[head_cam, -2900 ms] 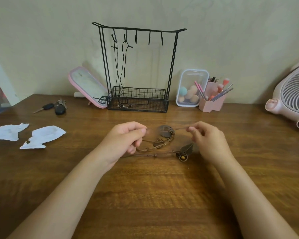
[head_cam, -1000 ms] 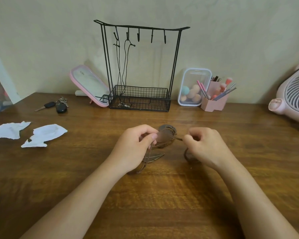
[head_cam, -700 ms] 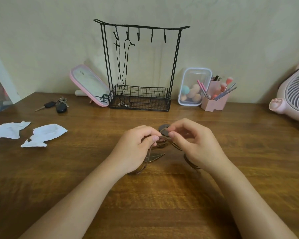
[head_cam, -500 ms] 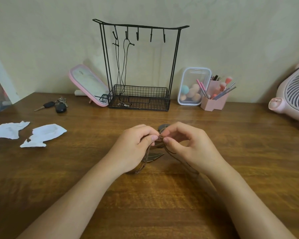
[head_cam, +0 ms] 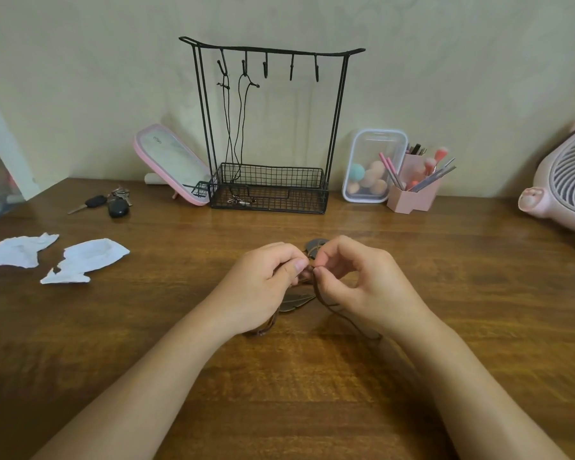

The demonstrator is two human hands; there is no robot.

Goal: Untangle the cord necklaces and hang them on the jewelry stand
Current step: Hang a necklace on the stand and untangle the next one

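Observation:
A tangle of brown cord necklaces (head_cam: 296, 298) with a leaf-shaped metal pendant and a round dark pendant (head_cam: 316, 244) lies on the wooden table between my hands. My left hand (head_cam: 263, 287) and my right hand (head_cam: 362, 283) meet fingertip to fingertip, each pinching brown cord at the knot. Cord trails under both wrists. At the back stands the black wire jewelry stand (head_cam: 269, 127) with several hooks; a black cord necklace (head_cam: 238, 134) hangs from the two left hooks into its basket.
A pink-framed mirror (head_cam: 170, 164) leans left of the stand. Car keys (head_cam: 110, 204) and torn white paper (head_cam: 83, 260) lie at the left. A clear box of sponges (head_cam: 369, 167), a pink brush holder (head_cam: 415, 190) and a pink fan (head_cam: 565, 184) stand at the right.
My right hand moved left from beside the tangle to meet my left hand over the knot. The hands, apart a second ago, now pinch the cord together.

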